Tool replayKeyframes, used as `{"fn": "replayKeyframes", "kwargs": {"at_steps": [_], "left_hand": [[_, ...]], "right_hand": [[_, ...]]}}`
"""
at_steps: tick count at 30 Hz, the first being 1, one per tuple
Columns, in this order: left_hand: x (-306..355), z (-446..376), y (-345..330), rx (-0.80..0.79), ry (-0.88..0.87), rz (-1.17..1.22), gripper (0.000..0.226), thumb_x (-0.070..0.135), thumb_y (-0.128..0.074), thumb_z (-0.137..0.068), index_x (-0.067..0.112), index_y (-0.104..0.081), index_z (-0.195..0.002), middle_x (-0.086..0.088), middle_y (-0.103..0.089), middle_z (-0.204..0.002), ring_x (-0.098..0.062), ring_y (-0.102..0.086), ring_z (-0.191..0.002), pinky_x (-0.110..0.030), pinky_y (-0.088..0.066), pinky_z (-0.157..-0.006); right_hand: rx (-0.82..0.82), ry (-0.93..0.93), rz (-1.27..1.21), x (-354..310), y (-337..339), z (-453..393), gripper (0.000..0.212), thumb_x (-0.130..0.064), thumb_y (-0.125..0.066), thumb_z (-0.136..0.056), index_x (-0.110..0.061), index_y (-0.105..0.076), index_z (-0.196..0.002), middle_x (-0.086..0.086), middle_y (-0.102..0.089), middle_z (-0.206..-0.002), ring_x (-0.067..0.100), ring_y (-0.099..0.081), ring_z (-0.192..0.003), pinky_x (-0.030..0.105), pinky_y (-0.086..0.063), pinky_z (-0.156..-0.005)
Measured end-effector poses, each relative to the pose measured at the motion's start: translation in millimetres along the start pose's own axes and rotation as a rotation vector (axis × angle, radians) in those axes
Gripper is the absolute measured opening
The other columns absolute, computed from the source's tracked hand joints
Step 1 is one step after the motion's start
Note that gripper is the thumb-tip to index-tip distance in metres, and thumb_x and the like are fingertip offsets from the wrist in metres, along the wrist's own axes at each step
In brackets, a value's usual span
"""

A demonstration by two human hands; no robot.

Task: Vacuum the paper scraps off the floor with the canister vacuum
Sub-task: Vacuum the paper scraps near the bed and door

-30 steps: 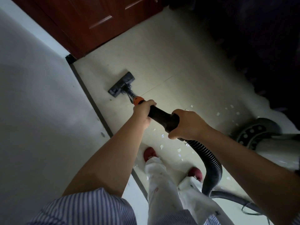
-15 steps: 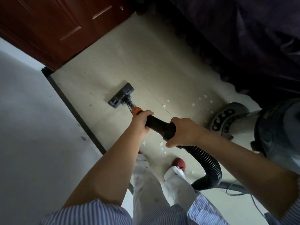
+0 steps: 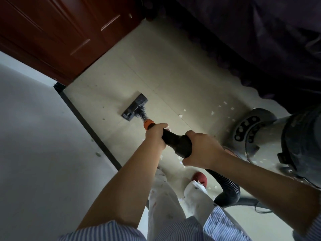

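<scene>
Pale tile floor (image 3: pixel 173 73) is carrying scattered white paper scraps (image 3: pixel 212 112) near the canister vacuum (image 3: pixel 271 136). Black floor nozzle (image 3: pixel 135 108) is lying flat on the tiles, beside a dark threshold strip (image 3: pixel 86 126)

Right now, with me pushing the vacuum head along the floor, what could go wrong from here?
The floor head sits left of the scraps near the canister, so this pass may miss them. More scraps lie under the hose handle by your shoe; stepping could scatter them. The hose and thin cord loop beside your feet, a possible trip or snag.
</scene>
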State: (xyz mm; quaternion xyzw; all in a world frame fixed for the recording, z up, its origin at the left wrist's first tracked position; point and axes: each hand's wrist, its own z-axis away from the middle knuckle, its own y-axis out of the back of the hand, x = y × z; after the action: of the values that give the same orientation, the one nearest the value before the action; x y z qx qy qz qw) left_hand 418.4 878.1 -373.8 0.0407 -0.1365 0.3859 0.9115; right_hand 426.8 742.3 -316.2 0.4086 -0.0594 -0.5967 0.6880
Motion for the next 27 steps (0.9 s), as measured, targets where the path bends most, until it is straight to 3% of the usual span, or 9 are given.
{"fn": "replayKeyframes", "kwargs": {"at_steps": [2, 5, 9, 13, 16, 18, 21, 24, 27], "left_hand": [[9, 2, 9, -0.016, 0.012, 0.008, 0.012, 0.011, -0.053, -0.094, -0.001, -0.05, -0.096, -0.007, -0.053, -0.092, -0.025, -0.057, -0.085, -0.038, -0.043, -0.091], [27, 3, 31, -0.019, -0.011, 0.01, 0.022, 0.012, -0.057, -0.092, 0.004, -0.046, -0.11, -0.01, -0.053, -0.083, -0.022, -0.059, -0.083, -0.037, -0.044, -0.085], [58, -3, 62, 0.03, -0.072, -0.026, 0.033, 0.013, -0.056, -0.093, 0.0, -0.047, -0.122, -0.013, -0.055, -0.083, -0.025, -0.06, -0.088, -0.036, -0.043, -0.089], [110, -10, 84, 0.07, -0.123, -0.021, 0.045, 0.016, -0.055, -0.094, -0.005, -0.042, -0.132, -0.022, -0.056, -0.12, -0.033, -0.056, -0.113, -0.038, -0.044, -0.089], [158, -14, 102, 0.065, -0.139, -0.031, 0.019, 0.017, -0.052, -0.095, 0.001, -0.052, -0.105, -0.016, -0.056, -0.092, -0.029, -0.06, -0.087, -0.036, -0.048, -0.078], [191, -16, 117, 0.03, -0.171, -0.011, 0.019, 0.016, -0.047, -0.097, 0.006, -0.05, -0.082, -0.01, -0.052, -0.078, -0.022, -0.054, -0.07, -0.031, -0.05, -0.063], [228, -18, 137, -0.015, -0.191, 0.027, 0.016, 0.017, -0.046, -0.098, 0.004, -0.054, -0.095, -0.012, -0.055, -0.085, -0.026, -0.057, -0.084, -0.032, -0.052, -0.063], [245, -17, 147, -0.039, -0.147, -0.032, 0.016, 0.015, -0.047, -0.098, 0.005, -0.05, -0.086, -0.013, -0.054, -0.079, -0.025, -0.056, -0.072, -0.028, -0.053, -0.045], [235, -22, 142, -0.127, -0.063, -0.102, 0.009, 0.013, -0.049, -0.097, 0.007, -0.047, -0.091, -0.015, -0.055, -0.081, -0.025, -0.057, -0.073, -0.037, -0.053, -0.067]], "right_hand": [[0.012, 0.025, -0.011, -9, 0, -8, 0.05, -0.036, -0.068, -0.07, -0.016, -0.049, -0.112, -0.003, -0.052, -0.081, 0.016, -0.05, -0.072, 0.023, -0.04, -0.055], [-0.002, 0.053, -0.065, -30, -5, -18, 0.04, -0.036, -0.066, -0.072, -0.016, -0.046, -0.1, -0.001, -0.052, -0.082, 0.018, -0.054, -0.075, 0.026, -0.047, -0.062], [-0.017, 0.111, -0.026, -73, -5, -43, 0.035, -0.033, -0.063, -0.076, -0.016, -0.04, -0.096, -0.002, -0.045, -0.078, 0.019, -0.048, -0.072, 0.023, -0.036, -0.052], [0.002, 0.155, 0.034, -118, 17, -82, 0.037, -0.031, -0.065, -0.075, -0.013, -0.046, -0.101, -0.005, -0.039, -0.068, 0.017, -0.048, -0.069, 0.021, -0.032, -0.047], [0.036, 0.168, 0.065, -161, 40, -111, 0.034, -0.033, -0.065, -0.075, -0.016, -0.041, -0.091, -0.004, -0.04, -0.067, 0.012, -0.042, -0.058, 0.021, -0.031, -0.046], [0.062, 0.197, 0.082, -192, 58, -130, 0.032, -0.035, -0.065, -0.075, -0.016, -0.042, -0.088, -0.004, -0.041, -0.067, 0.009, -0.039, -0.055, 0.021, -0.031, -0.045], [0.074, 0.236, 0.118, -228, 80, -146, 0.03, -0.036, -0.066, -0.076, -0.017, -0.044, -0.085, -0.004, -0.042, -0.066, 0.008, -0.039, -0.055, 0.021, -0.029, -0.044], [0.064, 0.237, 0.136, -237, 84, -151, 0.031, -0.037, -0.067, -0.076, -0.018, -0.045, -0.088, -0.006, -0.043, -0.066, 0.007, -0.04, -0.056, 0.019, -0.029, -0.046], [0.037, 0.184, 0.167, -218, 78, -144, 0.034, -0.037, -0.067, -0.074, -0.02, -0.047, -0.097, -0.007, -0.045, -0.07, 0.009, -0.043, -0.061, 0.018, -0.028, -0.048]]}}
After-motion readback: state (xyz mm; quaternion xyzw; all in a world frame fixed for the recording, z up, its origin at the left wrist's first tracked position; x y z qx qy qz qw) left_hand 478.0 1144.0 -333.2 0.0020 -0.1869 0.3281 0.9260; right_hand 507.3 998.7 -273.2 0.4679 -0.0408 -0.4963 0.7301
